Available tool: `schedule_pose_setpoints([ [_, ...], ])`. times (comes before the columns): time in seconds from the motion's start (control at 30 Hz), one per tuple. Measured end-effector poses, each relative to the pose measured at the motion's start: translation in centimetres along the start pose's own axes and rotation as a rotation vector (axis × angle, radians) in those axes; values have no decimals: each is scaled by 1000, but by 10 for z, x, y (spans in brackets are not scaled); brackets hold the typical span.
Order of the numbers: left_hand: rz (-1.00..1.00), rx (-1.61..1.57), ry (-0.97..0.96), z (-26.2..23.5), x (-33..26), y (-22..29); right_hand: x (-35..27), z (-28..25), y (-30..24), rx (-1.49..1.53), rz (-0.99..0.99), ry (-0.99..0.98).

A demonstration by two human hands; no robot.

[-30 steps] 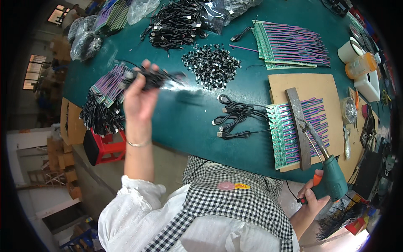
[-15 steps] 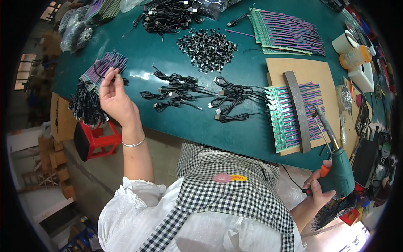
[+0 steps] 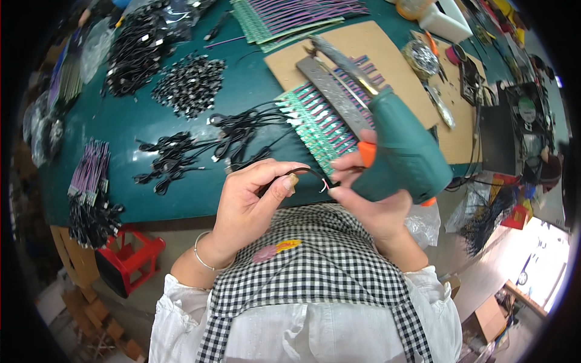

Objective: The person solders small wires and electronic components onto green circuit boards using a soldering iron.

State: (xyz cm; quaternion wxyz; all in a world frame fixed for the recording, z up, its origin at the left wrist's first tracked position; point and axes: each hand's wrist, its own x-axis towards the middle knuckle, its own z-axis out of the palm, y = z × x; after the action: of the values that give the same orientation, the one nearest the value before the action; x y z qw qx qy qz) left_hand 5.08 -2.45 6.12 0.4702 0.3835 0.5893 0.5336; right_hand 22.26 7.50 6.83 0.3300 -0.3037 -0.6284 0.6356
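Note:
My left hand (image 3: 248,199) pinches a black cable (image 3: 311,171) between thumb and fingers, in front of my apron. Thin pink and white wires show at the cable's end, close to the fingertips of my right hand (image 3: 378,212). That hand is closed round a teal soldering gun (image 3: 411,151) with an orange trigger. Its metal tube points away to the upper left, above a dark bar (image 3: 333,94) that lies across a row of green circuit boards (image 3: 315,133) with purple wires. Whether my right fingertips also touch the cable I cannot tell.
Coiled black USB cables (image 3: 172,157) lie left of the boards, some joined to them. Behind are a heap of small black-and-silver parts (image 3: 190,85) and more cables (image 3: 136,54). Finished-looking boards (image 3: 91,175) hang at the left edge, above a red stool (image 3: 136,260). Cardboard (image 3: 387,48) lies under the boards.
My left hand has come from the bundle at the far left to the middle, bringing a black cable. My right hand has moved left with the soldering gun. The view has shifted right.

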Motion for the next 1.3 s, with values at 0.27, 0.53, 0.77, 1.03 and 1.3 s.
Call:
schedule_pose_setpoints([
  [0.27,186,357,-51,19,17,-14,11,-13,15,-309,-293,-98],
  [0.53,49,149,-103,31,32,3,14,-13,21,-121,-71,-41],
  [0.77,99,113,-109,29,36,6,16,-12,18,296,116,144],
  [1.03,-350,-413,-226,27,40,5,16,-13,23,360,11,181],
  [1.3,228,240,-52,38,44,3,17,-10,30,126,-121,252],
])
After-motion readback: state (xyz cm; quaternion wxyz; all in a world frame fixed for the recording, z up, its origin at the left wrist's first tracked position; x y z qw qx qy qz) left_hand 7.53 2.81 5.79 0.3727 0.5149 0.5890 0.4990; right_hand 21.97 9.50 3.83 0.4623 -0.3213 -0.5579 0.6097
